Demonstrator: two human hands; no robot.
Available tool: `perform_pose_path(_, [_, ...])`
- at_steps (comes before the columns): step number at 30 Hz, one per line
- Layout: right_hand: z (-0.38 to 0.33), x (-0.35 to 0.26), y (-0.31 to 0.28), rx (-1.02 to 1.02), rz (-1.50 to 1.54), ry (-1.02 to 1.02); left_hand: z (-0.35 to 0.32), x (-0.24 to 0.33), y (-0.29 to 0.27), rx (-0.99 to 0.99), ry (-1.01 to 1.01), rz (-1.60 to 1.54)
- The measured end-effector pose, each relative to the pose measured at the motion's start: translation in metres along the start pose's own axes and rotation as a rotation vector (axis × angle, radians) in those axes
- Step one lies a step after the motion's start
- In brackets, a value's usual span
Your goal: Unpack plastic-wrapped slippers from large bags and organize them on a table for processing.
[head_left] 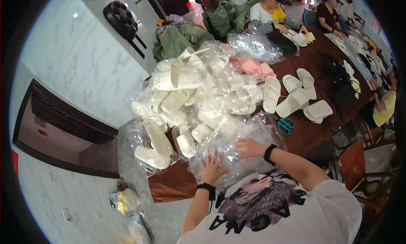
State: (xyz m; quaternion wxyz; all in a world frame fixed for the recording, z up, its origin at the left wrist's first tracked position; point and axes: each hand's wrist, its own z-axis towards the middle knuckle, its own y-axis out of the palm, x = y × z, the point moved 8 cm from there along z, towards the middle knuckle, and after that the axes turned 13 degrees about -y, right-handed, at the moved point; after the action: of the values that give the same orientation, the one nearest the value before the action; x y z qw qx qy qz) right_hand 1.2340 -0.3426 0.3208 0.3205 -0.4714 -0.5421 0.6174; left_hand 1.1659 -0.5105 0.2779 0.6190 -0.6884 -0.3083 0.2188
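My left hand (210, 168) lies flat, fingers spread, on a stack of clear plastic bags (237, 138) at the near edge of the brown table (308, 134). My right hand (248, 147) rests on the same stack a little farther in, fingers spread. Neither hand grips anything. Just beyond the stack rises a large heap of cream slippers in clear bags (198, 92).
Loose cream slippers (296, 96) and teal-handled scissors (286, 125) lie to the right on the table. Pink slippers (253, 67) sit behind the heap. Other people sit at the far end (270, 16) and along the right side (382, 104). A wooden chair (359, 168) stands at right.
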Motion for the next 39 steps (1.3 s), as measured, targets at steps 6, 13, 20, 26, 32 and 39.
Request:
perform_pose_path(6, [-0.025, 0.057, -0.142, 0.719, 0.142, 0.271, -0.018, -0.009, -0.038, -0.064, 0.045, -0.138])
perform_pose_path(13, [0.009, 0.114, -0.141, 0.730, -0.434, 0.273, -0.016, 0.025, -0.058, 0.193, 0.147, -0.345])
perform_pose_path(20, [-0.016, 0.151, -0.239, 0.987, 0.272, 0.357, -0.003, 0.031, -0.079, 0.208, 0.096, -0.380])
perform_pose_path(26, [0.007, 0.125, -0.145, 0.712, -0.329, 0.217, 0.005, 0.050, -0.129, 0.304, 0.228, -0.413])
perform_pose_path(32, [0.001, 0.194, -0.166, 1.001, 0.120, 0.489, 0.051, 0.026, -0.032, 0.069, 0.119, -0.307])
perform_pose_path(39, [-0.029, 0.113, -0.310, 1.145, 0.473, 0.319, 0.065, 0.025, -0.022, -0.007, 0.107, -0.361])
